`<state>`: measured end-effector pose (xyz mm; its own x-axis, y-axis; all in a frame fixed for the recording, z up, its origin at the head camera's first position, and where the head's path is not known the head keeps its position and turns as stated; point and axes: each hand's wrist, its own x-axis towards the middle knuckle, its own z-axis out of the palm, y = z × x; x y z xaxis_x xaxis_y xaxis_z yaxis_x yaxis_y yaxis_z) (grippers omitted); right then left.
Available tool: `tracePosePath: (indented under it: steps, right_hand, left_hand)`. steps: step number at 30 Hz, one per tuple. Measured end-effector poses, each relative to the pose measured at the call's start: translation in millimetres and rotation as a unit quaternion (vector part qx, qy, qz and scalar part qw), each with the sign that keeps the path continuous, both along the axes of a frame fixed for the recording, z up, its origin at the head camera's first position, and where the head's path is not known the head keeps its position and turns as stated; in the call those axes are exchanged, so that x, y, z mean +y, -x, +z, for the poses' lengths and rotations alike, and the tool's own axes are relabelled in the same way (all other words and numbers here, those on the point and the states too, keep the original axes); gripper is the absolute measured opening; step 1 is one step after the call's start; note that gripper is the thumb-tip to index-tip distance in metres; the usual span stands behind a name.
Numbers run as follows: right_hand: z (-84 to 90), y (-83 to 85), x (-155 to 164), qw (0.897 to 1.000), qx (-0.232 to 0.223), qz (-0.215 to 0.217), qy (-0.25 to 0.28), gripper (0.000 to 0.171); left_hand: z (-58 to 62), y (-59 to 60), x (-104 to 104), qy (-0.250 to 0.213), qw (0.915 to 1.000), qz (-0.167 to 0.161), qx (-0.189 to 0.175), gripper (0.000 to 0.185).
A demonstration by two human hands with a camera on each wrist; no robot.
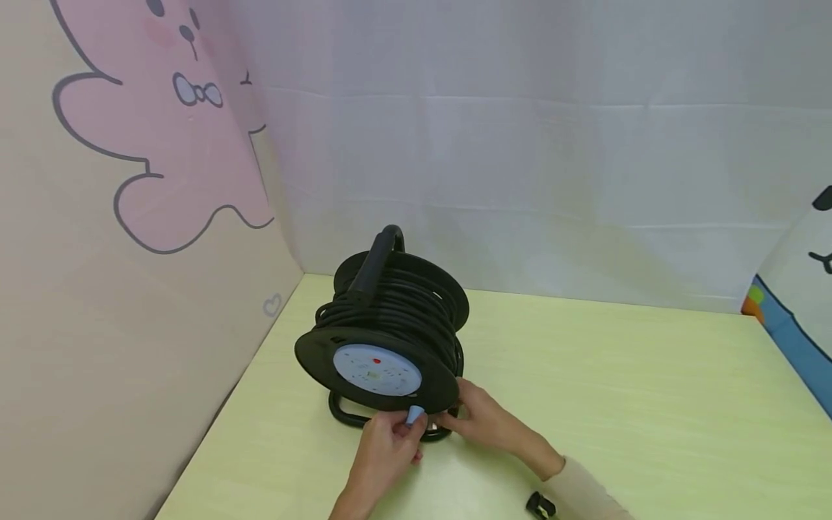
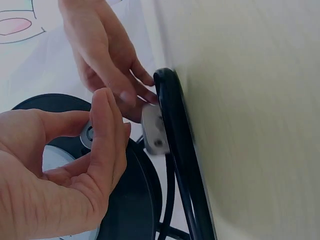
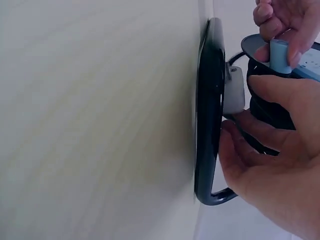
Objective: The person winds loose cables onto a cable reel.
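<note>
A black cable reel [image 1: 390,310] stands tilted on the table, wound with black cable. Its front has a light blue socket panel [image 1: 377,370] with a red button. At the lower rim, my left hand [image 1: 388,444] pinches a light blue knob [image 3: 279,56] between thumb and finger. My right hand [image 1: 487,419] is under the reel's right side, its fingers bent loosely beside a pale plug [image 3: 234,90]. Fingertips appear to touch the plug's edge, and the thumb stands apart from the fingers. This plug sits between the disc and the black tube stand [image 3: 210,115].
The reel's handle [image 1: 370,271] points up toward the back. A small black object [image 1: 541,505] is beside the right sleeve [image 1: 585,495]. Pale cloth [image 1: 552,180] hangs behind the light yellow table [image 1: 617,390], and a wall with a pink cartoon figure [image 1: 188,152] stands at left.
</note>
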<state>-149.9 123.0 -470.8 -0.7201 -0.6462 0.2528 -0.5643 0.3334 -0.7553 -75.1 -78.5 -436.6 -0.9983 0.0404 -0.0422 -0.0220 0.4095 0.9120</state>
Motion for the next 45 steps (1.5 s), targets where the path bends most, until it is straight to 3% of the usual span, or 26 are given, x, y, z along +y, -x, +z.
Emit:
tracePosePath:
  steps: [3,11,15,20,24,32,39,45]
  right_hand:
    - [0.8,-0.9,0.4,1.0,0.026,-0.002,-0.01,0.014]
    - [5.1,-3.4,7.1,1.0,-0.013,-0.023,-0.018,0.015]
    - [9.1,-5.7,13.0,0.999,-0.018,-0.027,-0.015,0.015]
    - [14.0,-10.1,26.0,1.0,-0.012,-0.027,0.006,0.015]
    - [18.0,-13.3,37.2,0.999,-0.004,-0.034,0.018,0.016]
    - [24.1,-18.1,61.0,0.998,0.033,-0.054,0.026,0.008]
    - [29.0,-22.1,87.2,0.993,0.082,-0.077,0.026,0.014]
    - [31.5,-25.4,111.5,0.986,0.134,-0.092,0.024,0.012]
  left_hand:
    - [-2.2,-0.5,-2.0,0.013,0.9999,0.008,0.0,0.027]
    - [-6.0,-4.7,-4.3,0.039,0.9986,0.034,0.013,0.028]
    - [-0.4,-8.4,-1.3,0.049,0.9959,0.072,0.023,0.029]
    - [9.6,-11.2,4.4,0.087,0.9855,0.137,0.048,0.026]
    - [16.2,-12.6,9.3,0.095,0.9817,0.149,0.071,0.019]
    - [25.7,-12.5,25.0,0.094,0.9803,0.106,0.138,0.023]
    - [33.4,-10.9,51.0,0.104,0.9741,0.018,0.2,0.023]
    - [31.2,-3.5,74.6,0.128,0.9695,-0.058,0.201,0.026]
